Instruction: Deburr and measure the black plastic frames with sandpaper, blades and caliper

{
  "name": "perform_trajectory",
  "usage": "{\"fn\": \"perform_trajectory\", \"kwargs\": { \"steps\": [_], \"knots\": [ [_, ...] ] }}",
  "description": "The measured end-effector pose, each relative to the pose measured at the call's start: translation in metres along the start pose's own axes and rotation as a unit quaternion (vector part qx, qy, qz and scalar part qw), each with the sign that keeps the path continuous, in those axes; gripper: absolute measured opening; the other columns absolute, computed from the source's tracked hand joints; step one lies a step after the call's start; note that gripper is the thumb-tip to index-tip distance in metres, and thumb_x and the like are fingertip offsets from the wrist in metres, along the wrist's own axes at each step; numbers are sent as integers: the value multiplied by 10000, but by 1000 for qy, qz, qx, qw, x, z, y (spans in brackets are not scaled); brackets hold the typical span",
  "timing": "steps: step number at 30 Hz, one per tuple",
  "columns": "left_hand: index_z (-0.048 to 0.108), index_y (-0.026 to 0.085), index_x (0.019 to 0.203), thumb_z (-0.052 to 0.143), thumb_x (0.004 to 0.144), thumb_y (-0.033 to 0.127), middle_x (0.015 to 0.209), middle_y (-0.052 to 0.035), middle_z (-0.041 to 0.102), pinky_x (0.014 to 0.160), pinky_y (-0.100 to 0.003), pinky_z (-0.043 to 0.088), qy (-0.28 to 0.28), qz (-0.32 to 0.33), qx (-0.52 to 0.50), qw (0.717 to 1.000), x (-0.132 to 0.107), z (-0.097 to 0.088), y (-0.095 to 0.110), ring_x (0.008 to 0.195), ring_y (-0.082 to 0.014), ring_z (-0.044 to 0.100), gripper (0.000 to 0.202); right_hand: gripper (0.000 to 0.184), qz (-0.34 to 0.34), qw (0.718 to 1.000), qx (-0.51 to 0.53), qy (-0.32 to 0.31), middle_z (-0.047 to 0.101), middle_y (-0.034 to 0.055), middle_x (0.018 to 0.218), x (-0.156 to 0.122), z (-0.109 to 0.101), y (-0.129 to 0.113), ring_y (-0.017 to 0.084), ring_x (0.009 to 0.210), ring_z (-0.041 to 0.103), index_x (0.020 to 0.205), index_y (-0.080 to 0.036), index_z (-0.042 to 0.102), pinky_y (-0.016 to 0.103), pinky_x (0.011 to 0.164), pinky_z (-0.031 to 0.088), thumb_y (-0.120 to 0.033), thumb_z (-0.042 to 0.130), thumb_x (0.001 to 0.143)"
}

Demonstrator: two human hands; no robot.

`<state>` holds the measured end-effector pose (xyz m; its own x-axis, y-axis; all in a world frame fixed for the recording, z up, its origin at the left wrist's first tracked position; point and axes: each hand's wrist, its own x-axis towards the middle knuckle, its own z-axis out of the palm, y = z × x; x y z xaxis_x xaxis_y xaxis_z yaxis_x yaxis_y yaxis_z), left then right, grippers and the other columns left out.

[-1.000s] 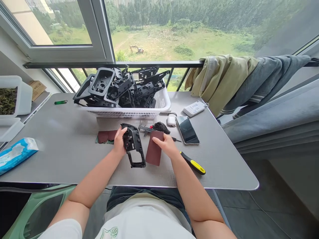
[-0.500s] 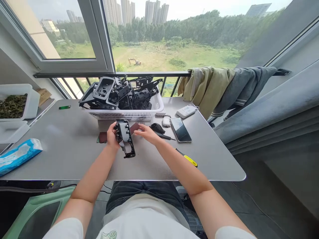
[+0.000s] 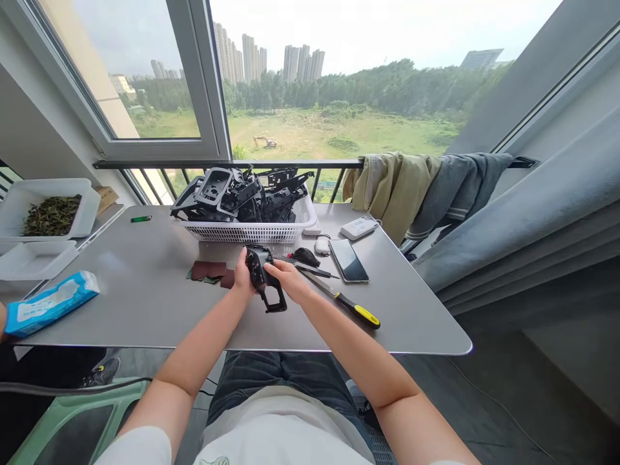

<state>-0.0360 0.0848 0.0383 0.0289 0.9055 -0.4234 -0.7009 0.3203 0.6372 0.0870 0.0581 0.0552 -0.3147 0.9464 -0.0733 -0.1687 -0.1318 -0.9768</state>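
A black plastic part (image 3: 264, 271), like a small frame with an opening at its near end, is held just above the table between both hands. My left hand (image 3: 243, 276) is closed around its left side. My right hand (image 3: 289, 279) grips its right side, with the thumb over the top face. Brown sandpaper pieces (image 3: 208, 270) lie on the table left of my left hand. A file with a yellow and black handle (image 3: 359, 311) rests to the right, partly behind my right forearm. Dark slim tools (image 3: 317, 271) lie beyond my right hand.
A white basket (image 3: 242, 231) heaped with several black plastic parts stands at the back. A phone (image 3: 349, 261), a white earbud case (image 3: 322, 245) and a white box (image 3: 358, 227) lie right. Left are a blue tissue pack (image 3: 53, 303) and a green lighter (image 3: 141, 219).
The black part has shifted right and turned over to show its outer face. My right hand has gone from a brown sandpaper piece to the part. The view has tilted up.
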Motion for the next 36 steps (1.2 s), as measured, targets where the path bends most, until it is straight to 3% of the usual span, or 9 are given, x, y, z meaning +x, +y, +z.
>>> {"fn": "perform_trajectory", "kwargs": {
  "steps": [4, 8, 11, 14, 19, 23, 29, 32, 36],
  "knots": [
    [681, 199, 878, 511, 872, 517, 872, -84, 725, 920, -354, 475, -22, 88, 221, 971, 2, -7, 1, 1071, -276, 644, 361, 458, -11, 999, 25, 37, 646, -6, 638, -5, -17, -6, 177, 652, 623, 740, -186, 616, 321, 663, 505, -593, 770, 598],
    [715, 232, 796, 814, 623, 306, 983, -75, 725, 1162, -446, 157, -79, 113, 415, 899, -5, -29, 19, 1268, -335, 491, 213, 445, -24, 996, 15, 85, 614, -21, 607, -11, -44, -9, 149, 582, 572, 698, -196, 585, 288, 585, 459, -587, 769, 590],
    [714, 226, 750, 869, 441, 136, 989, -78, 712, 1181, -452, -31, -83, 130, 497, 854, -4, -39, 31, 1324, -368, 421, 357, 452, -37, 993, -4, 108, 592, -25, 605, -13, -57, -8, 139, 565, 545, 680, -197, 571, 280, 561, 435, -598, 759, 593],
    [695, 223, 800, 850, 490, 169, 1175, -115, 657, 1169, -511, -57, -42, 160, 523, 836, 5, -39, 37, 1410, -397, 280, 351, 449, -54, 992, -33, 113, 594, -17, 624, -13, -59, -6, 149, 591, 555, 696, -197, 573, 286, 577, 442, -607, 737, 614],
    [619, 219, 1107, 736, 709, 463, 1442, -146, 468, 1148, -552, 158, 13, 182, 458, 870, 13, -20, 34, 1459, -395, 159, 482, 386, -86, 985, -106, 109, 631, 13, 703, -11, -48, -4, 171, 650, 579, 787, -191, 595, 303, 616, 471, -567, 641, 712],
    [560, 183, 1217, 360, 888, 672, 1206, -158, 639, 909, -447, 484, -66, 111, 341, 931, 0, -5, 13, 1089, -304, 623, 622, 282, -123, 967, -194, 110, 664, 39, 804, -5, -30, 5, 187, 706, 580, 935, -183, 635, 322, 669, 472, -419, 573, 794],
    [652, 201, 925, 682, 783, 492, 765, -34, 691, 706, -317, 526, -123, 3, 154, 980, 0, -3, -7, 728, -208, 677, 325, 162, -170, 934, -312, 21, 677, 18, 771, 3, -8, 12, 190, 722, 606, 903, -227, 701, 303, 684, 501, -299, 592, 807],
    [663, 177, 826, 598, 828, 534, 682, -36, 681, 676, -316, 523, -109, -22, 98, 989, 10, -9, -4, 631, -192, 655, 363, 206, -178, 918, -355, 16, 723, 34, 877, 6, -18, 5, 209, 824, 658, 947, -257, 723, 323, 754, 529, -338, 551, 866],
    [689, 130, 870, 500, 873, 587, 750, -109, 719, 641, -339, 525, -101, -71, 53, 991, 13, -17, 3, 624, -214, 666, 495, 314, -146, 878, -428, 156, 657, 142, 1209, 13, -64, -3, 306, 1171, 559, 1105, -199, 681, 483, 1032, 397, -315, 467, 906]
  ]
}}
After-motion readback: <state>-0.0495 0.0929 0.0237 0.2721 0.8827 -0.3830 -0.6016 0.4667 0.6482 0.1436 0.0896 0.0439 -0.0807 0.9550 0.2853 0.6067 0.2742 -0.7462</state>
